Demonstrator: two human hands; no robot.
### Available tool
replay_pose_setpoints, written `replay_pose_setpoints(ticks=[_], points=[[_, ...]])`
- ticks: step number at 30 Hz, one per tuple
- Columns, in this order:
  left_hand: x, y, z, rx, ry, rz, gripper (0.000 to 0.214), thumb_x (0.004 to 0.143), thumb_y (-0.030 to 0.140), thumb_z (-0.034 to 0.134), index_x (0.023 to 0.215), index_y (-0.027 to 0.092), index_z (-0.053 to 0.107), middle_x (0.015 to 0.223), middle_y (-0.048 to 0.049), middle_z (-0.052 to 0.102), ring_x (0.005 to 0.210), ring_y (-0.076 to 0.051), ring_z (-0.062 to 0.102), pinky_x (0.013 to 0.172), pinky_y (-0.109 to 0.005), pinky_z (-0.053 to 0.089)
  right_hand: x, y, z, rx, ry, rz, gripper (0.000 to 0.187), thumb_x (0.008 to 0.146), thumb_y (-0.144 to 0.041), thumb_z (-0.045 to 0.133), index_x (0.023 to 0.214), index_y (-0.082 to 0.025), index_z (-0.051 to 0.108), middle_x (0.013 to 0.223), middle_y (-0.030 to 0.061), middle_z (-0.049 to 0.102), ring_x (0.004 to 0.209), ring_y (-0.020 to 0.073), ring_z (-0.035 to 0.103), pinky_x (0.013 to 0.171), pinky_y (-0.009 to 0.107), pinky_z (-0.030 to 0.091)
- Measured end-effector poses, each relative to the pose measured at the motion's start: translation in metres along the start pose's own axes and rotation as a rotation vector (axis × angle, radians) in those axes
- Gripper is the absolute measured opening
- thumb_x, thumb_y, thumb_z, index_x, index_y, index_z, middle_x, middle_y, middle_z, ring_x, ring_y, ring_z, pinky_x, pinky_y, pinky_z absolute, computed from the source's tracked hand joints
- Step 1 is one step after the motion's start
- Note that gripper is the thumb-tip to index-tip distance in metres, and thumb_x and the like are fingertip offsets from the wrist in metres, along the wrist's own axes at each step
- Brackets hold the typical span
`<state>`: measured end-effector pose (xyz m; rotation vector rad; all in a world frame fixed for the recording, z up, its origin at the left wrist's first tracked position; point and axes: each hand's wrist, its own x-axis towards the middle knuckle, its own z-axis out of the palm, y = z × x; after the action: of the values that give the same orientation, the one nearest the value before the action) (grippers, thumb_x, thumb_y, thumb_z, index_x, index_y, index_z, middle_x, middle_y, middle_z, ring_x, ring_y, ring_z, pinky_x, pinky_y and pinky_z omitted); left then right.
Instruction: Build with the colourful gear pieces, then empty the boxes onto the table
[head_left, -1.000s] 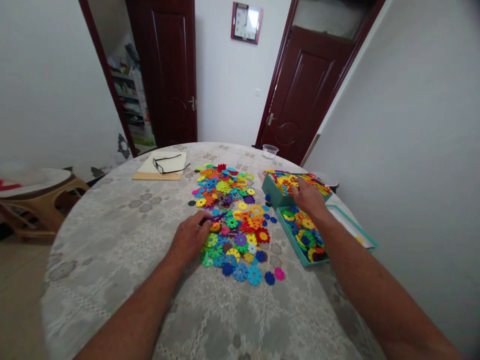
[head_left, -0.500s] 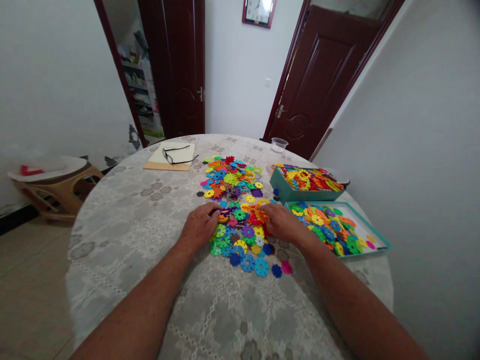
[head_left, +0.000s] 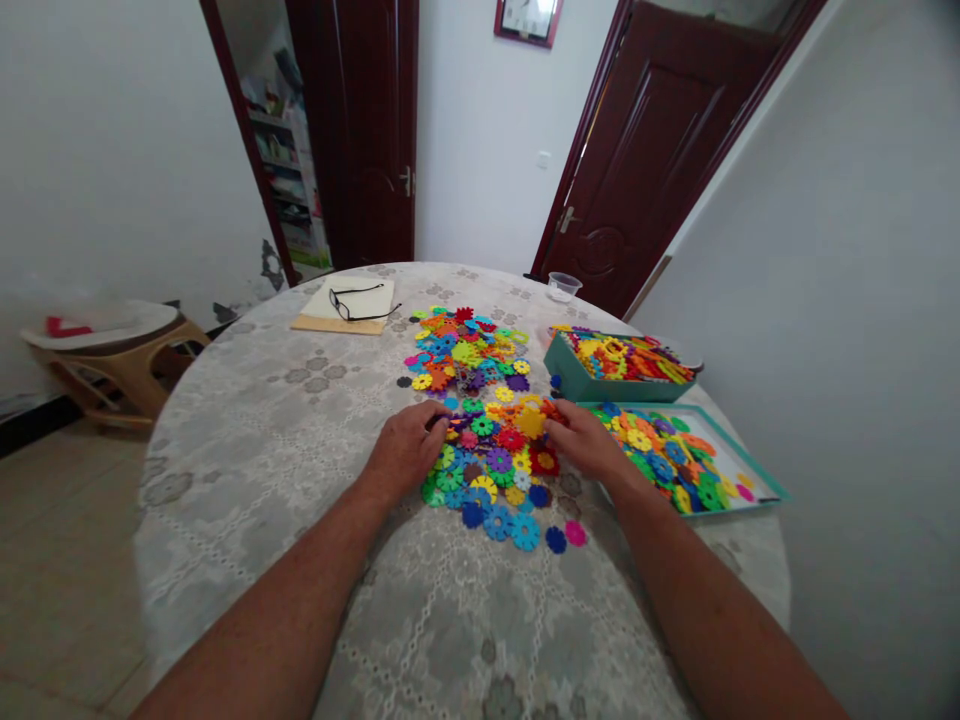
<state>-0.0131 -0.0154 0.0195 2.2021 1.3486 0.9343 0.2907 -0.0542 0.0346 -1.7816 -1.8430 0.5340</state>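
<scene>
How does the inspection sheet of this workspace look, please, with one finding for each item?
Surface: patterned cloth with a rounded edge.
Job's things: colourful toothed pieces heaped loose on the cloth; more in the teal box and shallow tray.
Clutter: glasses on pale paper, clear cup.
Hands: left hand at purple pieces, right hand at a yellow piece; grips unclear.
Cables: nothing seen.
Surroundings: dark red doors, wall clock, wooden stool.

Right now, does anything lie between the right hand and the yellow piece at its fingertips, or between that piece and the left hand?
Nothing visible separates the right hand from the yellow piece. Between that piece and the left hand lie a red piece and a green piece, among others.
</scene>
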Motion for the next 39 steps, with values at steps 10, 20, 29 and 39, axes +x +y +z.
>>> replay_pose_setpoints(ticks=[10,20,29,39], points=[[-0.001,0.002,0.0,-0.002,-0.001,-0.016,0.03,0.096,0.033,0.05,0.107,0.022,0.076,0.103,-0.0059,0.079,0.092,-0.023,0.071,0.093,-0.035,0.053,-0.001,0.004,-0.002,0.329,-0.072,0.123,0.022,0.085,-0.041,0.065,0.09,-0.02,0.064,0.067,-0.0025,0.062,0.06,0.0155,0.056,0.055,0.025,0.042],[0.0,0.002,0.0,-0.033,-0.006,-0.019,0.029,0.096,0.032,0.051,0.105,0.022,0.076,0.103,-0.0063,0.079,0.095,-0.023,0.072,0.093,-0.035,0.053,0.0,0.004,-0.008,-0.007,0.011,0.089,0.022,0.09,-0.041,0.06,0.086,-0.02,0.063,0.077,-0.0004,0.063,0.071,0.0173,0.056,0.061,0.026,0.037],[0.0,0.0,0.001,-0.011,-0.017,-0.008,0.029,0.096,0.033,0.05,0.106,0.022,0.075,0.104,-0.0067,0.079,0.097,-0.024,0.072,0.093,-0.035,0.053,-0.005,0.001,-0.017,-0.411,0.079,0.113,0.015,0.096,-0.031,0.058,0.088,-0.019,0.064,0.086,0.0053,0.069,0.077,0.0198,0.06,0.065,0.028,0.034],[0.0,0.003,0.0,-0.025,-0.007,-0.023,0.028,0.095,0.032,0.052,0.104,0.024,0.076,0.104,-0.0058,0.08,0.097,-0.024,0.072,0.095,-0.035,0.053,-0.009,-0.005,-0.02,-0.448,0.168,0.095,0.015,0.097,-0.025,0.052,0.088,-0.02,0.063,0.087,0.0075,0.07,0.078,0.0203,0.061,0.067,0.029,0.035]])
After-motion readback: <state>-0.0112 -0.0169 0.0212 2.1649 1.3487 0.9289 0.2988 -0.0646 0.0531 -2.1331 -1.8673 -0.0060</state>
